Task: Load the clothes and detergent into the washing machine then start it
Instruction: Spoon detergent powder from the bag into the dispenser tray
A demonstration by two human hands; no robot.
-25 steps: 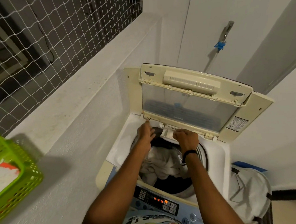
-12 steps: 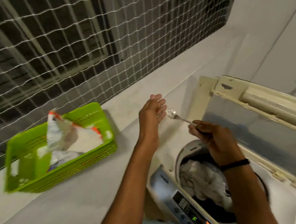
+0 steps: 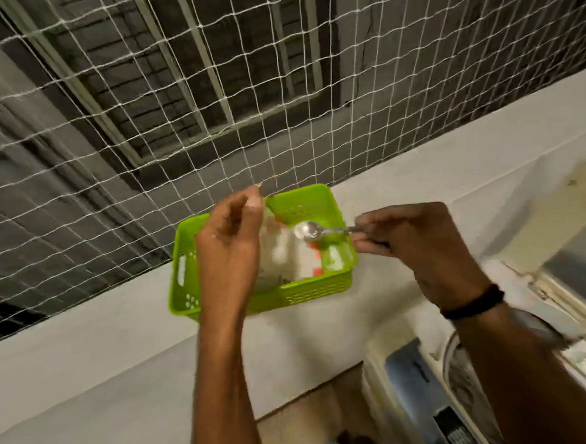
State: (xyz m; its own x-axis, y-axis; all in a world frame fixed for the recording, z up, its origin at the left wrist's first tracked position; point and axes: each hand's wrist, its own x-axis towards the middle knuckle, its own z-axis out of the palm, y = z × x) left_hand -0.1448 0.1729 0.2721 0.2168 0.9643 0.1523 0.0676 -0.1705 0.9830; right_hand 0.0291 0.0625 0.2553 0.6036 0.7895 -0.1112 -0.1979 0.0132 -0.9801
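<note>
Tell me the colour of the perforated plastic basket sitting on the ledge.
Bright lime green; the perforated plastic basket shows clearly in the head view, below the netting.

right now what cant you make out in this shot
- Detergent bag in the green basket, head view: motion blur and the left hand hide its print and whether it is open.
- Spoon in the right hand: too blurred to tell whether any powder is on it.
- Washing machine: cut off by the right and bottom edges; the right forearm hides the drum.
</note>
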